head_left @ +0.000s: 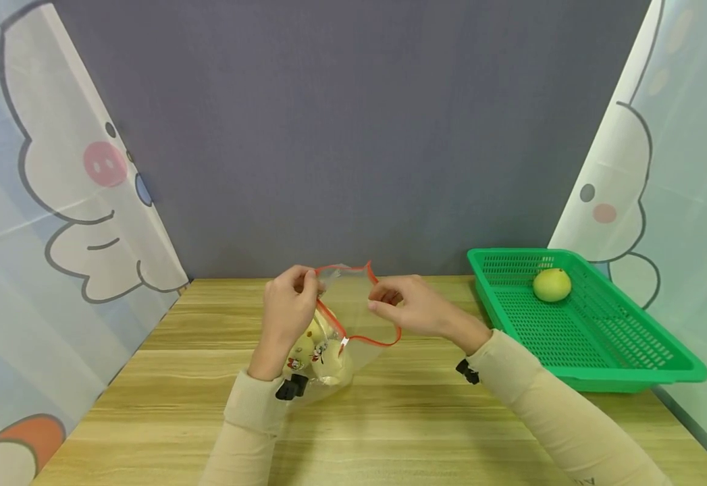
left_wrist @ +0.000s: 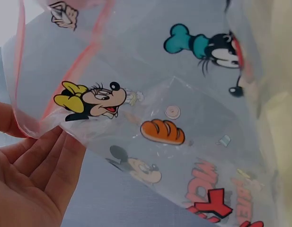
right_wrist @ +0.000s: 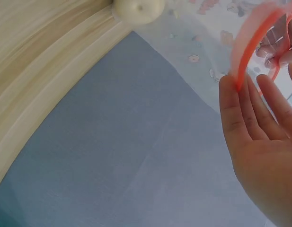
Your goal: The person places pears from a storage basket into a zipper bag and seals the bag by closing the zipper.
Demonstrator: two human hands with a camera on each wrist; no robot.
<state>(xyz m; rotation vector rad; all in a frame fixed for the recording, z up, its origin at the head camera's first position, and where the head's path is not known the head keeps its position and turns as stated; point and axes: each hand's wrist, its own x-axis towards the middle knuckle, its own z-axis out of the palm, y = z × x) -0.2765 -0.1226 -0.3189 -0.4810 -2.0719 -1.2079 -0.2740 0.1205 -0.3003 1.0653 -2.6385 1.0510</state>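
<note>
A clear cartoon-printed zip bag (left_wrist: 174, 94) with a red band round its open mouth hangs between the two hands over the wooden table. My left hand (head_left: 289, 304) pinches the band on the left side of the mouth. On the opposite side my right hand (head_left: 416, 307) holds the band at its fingertips, thumb toward the left. A white slider (head_left: 344, 342) sits on the near side of the band. Several rounded yellow-green fruits (head_left: 331, 364) lie low in the bag, partly hidden by the left hand and prints.
At the right of the table stands a green plastic basket (head_left: 572, 344) with slotted walls. One yellow-green fruit (head_left: 552, 285) lies in it near the back. Behind the table rises a dark grey panel (head_left: 353, 135), with cartoon-printed curtains (head_left: 55, 202) at both sides.
</note>
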